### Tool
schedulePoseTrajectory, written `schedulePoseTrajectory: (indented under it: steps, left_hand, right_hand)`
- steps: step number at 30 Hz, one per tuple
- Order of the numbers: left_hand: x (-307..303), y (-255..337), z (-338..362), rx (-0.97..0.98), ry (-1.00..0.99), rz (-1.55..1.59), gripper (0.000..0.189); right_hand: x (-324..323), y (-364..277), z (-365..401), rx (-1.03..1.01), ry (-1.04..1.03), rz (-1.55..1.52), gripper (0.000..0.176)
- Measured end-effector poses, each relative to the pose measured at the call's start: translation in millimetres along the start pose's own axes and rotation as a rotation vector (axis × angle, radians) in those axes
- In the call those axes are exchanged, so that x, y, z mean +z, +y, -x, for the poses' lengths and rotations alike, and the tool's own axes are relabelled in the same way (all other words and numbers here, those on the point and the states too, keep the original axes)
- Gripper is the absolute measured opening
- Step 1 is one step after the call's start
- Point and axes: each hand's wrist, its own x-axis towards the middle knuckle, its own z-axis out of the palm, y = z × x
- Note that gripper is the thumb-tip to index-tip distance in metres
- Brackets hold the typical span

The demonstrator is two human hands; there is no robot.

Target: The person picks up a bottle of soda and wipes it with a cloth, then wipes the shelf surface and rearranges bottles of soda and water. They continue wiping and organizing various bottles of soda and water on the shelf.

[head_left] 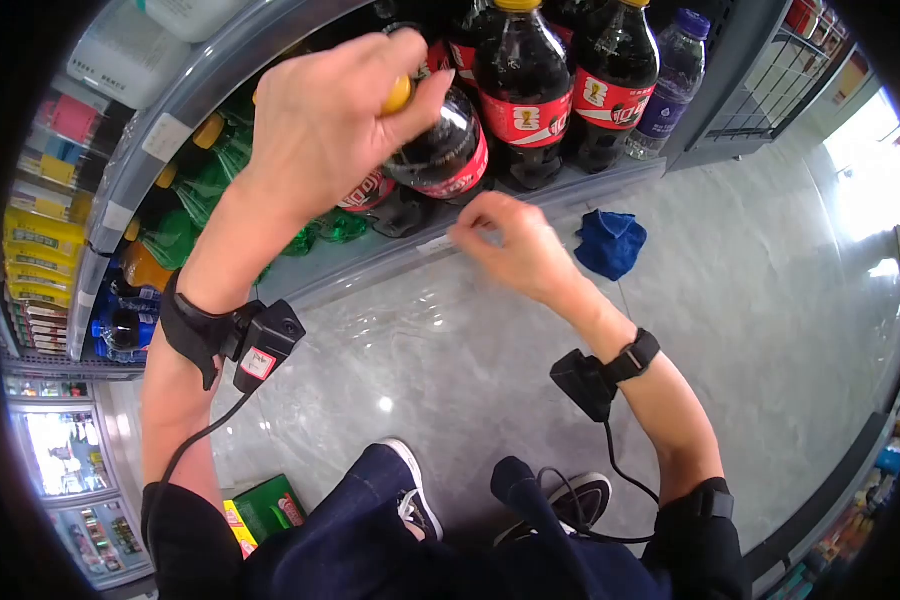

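Observation:
My left hand (335,110) is closed around the yellow cap of a cola bottle (445,150), which leans at the front of the bottom shelf. That bottle has a red label and dark contents. My right hand (510,240) hovers just below the shelf edge, fingers curled and slightly blurred; whether anything small sits in them I cannot make out. More cola bottles (525,95) stand upright beside the held one. At the right end of the row is a clear bottle with a purple cap and label (668,85).
A crumpled blue cloth (611,244) lies on the grey floor near the shelf's front edge (420,245). Green bottles (175,235) fill the shelf to the left. A green box (270,505) is on the floor by my left leg. A wire basket (775,85) is at upper right.

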Motion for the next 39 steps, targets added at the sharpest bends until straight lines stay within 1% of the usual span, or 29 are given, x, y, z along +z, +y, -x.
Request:
schedulePoseTrajectory:
  steps: [1, 2, 3, 5, 6, 7, 9, 10, 11, 12, 13, 15, 16, 18, 20, 22, 23, 25, 26, 28, 29, 31, 32, 33, 35, 36, 37, 38, 39]
  left_hand:
    - [0.7, -1.9, -3.0, -0.086, -0.026, 0.032, 0.023]
    - [-0.6, -5.5, -6.8, -0.167, -0.100, 0.100, 0.025]
    - [-0.6, -5.6, -11.0, -0.170, -0.102, 0.098, 0.025]
    - [2.9, -3.6, -19.1, -0.359, -0.184, 0.245, 0.027]
    - [13.6, -17.7, -16.0, -0.212, -0.152, 0.142, 0.029]
    - [19.3, -22.3, -14.9, -0.218, -0.154, 0.139, 0.029]
    - [29.7, -29.2, -12.5, -0.278, -0.074, 0.235, 0.029]
    - [37.0, -35.0, -11.3, -0.249, 0.038, 0.258, 0.032]
    - [41.3, -38.5, -5.5, -0.252, 0.042, 0.256, 0.032]
    - [41.4, -36.1, -3.7, -0.335, 0.043, 0.268, 0.033]
    - [41.2, -33.6, -3.0, -0.416, 0.045, 0.282, 0.034]
    - [38.7, -29.6, -3.7, -0.415, 0.061, 0.261, 0.034]
    - [36.5, -28.2, -4.2, -0.415, 0.035, 0.283, 0.033]
    - [30.7, -25.7, -4.3, -0.418, 0.013, 0.305, 0.033]
    - [24.6, -22.9, -4.7, -0.479, -0.069, 0.256, 0.033]
    - [21.7, -18.0, -5.5, -0.483, -0.052, 0.259, 0.034]
    - [21.0, -17.0, -6.0, -0.494, -0.043, 0.259, 0.035]
    - [21.2, -17.8, -7.0, -0.474, -0.037, 0.270, 0.036]
    - [20.5, -17.2, -6.8, -0.508, -0.045, 0.299, 0.037]
    - [20.8, -13.0, -6.2, -0.606, -0.044, 0.372, 0.040]
    - [23.9, -13.1, -4.3, -0.603, -0.040, 0.374, 0.040]
    - [29.5, -10.0, -1.0, -0.628, 0.083, 0.454, 0.040]
    - [26.9, -2.3, 0.0, -0.735, 0.057, 0.610, 0.044]
    - [31.0, 7.7, 6.1, -0.730, 0.057, 0.621, 0.044]
    - [42.8, 25.9, 22.3, -0.376, 0.345, 0.040, 0.059]
    - [33.0, 35.8, 23.7, -0.280, 0.283, 0.043, 0.073]
    - [29.9, 42.0, 23.4, -0.133, 0.259, 0.063, 0.075]
    - [35.8, 44.0, 20.0, -0.055, 0.211, 0.162, 0.074]
    - [44.0, 44.7, 14.7, 0.019, 0.167, 0.256, 0.074]
  right_hand:
    - [-1.8, 2.5, 3.0, 0.005, 0.000, -0.005, 0.020]
    - [-4.8, 5.1, 6.4, 0.110, 0.054, -0.064, 0.018]
    - [-8.5, 7.8, 10.0, 0.214, 0.108, -0.123, 0.015]
    - [-15.3, 19.0, 23.4, 0.212, 0.098, -0.104, 0.014]
    - [-18.3, 25.7, 31.0, 0.266, 0.136, -0.074, 0.015]
    - [-22.1, 33.3, 38.1, 0.318, 0.170, -0.043, 0.016]
    - [-37.8, 53.5, 52.6, 0.336, 0.215, 0.153, 0.019]
    - [-45.6, 63.9, 60.5, 0.284, 0.220, 0.374, 0.022]
    - [-53.1, 74.2, 68.9, 0.230, 0.225, 0.596, 0.025]
    - [-58.7, 84.8, 77.2, 0.297, 0.162, 0.652, 0.036]
    - [-60.2, 95.5, 85.0, 0.295, 0.161, 0.657, 0.036]
    - [-62.2, 118.5, 99.3, 0.380, 0.056, 0.843, 0.045]
    - [-63.4, 124.0, 102.2, 0.355, 0.039, 0.825, 0.052]
    - [-67.7, 129.0, 102.2, 0.388, 0.056, 0.776, 0.052]
    - [-67.6, 125.7, 99.8, 0.422, 0.074, 0.725, 0.053]
    - [-61.4, 119.9, 95.5, 0.457, 0.068, 0.888, 0.054]
    - [-60.1, 117.6, 92.8, 0.456, 0.034, 0.961, 0.051]
    - [-65.8, 125.9, 88.4, 0.478, -0.006, 0.811, 0.045]
    - [-69.4, 129.0, 89.1, 0.474, 0.004, 0.816, 0.045]
    - [-74.5, 104.4, 87.9, 0.764, 0.176, 0.173, 0.034]
    - [-76.8, 87.7, 88.6, 0.763, 0.180, 0.176, 0.034]
    - [-78.7, 56.1, 94.5, 0.613, 0.369, -0.701, 0.026]
    - [-74.4, 59.8, 100.4, 0.567, 0.366, -0.655, 0.019]
    - [-77.6, 62.1, 108.5, 0.704, 0.268, -0.563, 0.019]
    - [-74.6, 56.5, 112.8, 0.651, 0.247, -0.852, 0.023]
    - [-73.0, 45.8, 108.5, 0.651, 0.249, -0.852, 0.023]
    - [-72.9, 27.1, 102.6, 0.628, 0.310, -0.911, 0.026]
    - [-74.0, 14.3, 100.8, 0.604, 0.373, -0.969, 0.029]
    - [-76.1, 9.1, 100.6, 0.607, 0.376, -0.965, 0.029]
